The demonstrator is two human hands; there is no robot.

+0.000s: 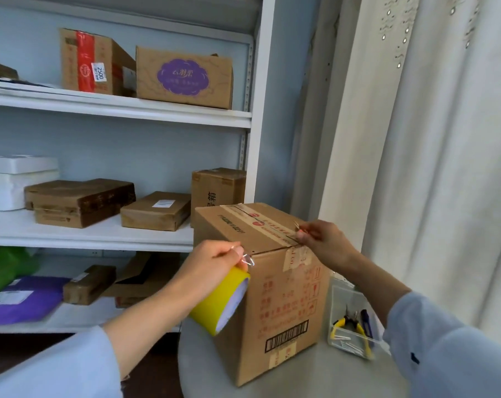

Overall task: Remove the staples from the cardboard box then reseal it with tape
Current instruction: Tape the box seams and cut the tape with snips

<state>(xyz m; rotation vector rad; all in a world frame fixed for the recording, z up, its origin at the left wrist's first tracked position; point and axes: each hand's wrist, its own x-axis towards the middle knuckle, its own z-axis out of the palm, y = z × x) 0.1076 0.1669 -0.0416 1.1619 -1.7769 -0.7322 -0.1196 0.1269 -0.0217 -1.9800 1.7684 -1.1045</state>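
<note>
1. The cardboard box (260,282) stands upright on a round grey counter (301,374), one corner turned toward the person, just in front of the white shelves (123,113).
2. The left hand (212,271) is closed around a yellow roll of tape (220,301), held against the box's left upper edge; a clear strip of tape glints at the fingertips.
3. The right hand (324,242) rests on the top of the box at its near right edge, fingers pinched narrow on the seam; what they grip is too small to tell.
4. The box's top flaps are shut, with old tape bearing red round marks along the seam. The front face carries red printing too blurred to read and a black barcode low down.
5. Just right of the box sits a clear plastic tray (334,300) holding yellow-handled pliers (361,331).
6. On the shelves, one box (97,63) wears a red band and a white sticker reading "2500"; its neighbour (184,77) has a purple oval label.
</note>
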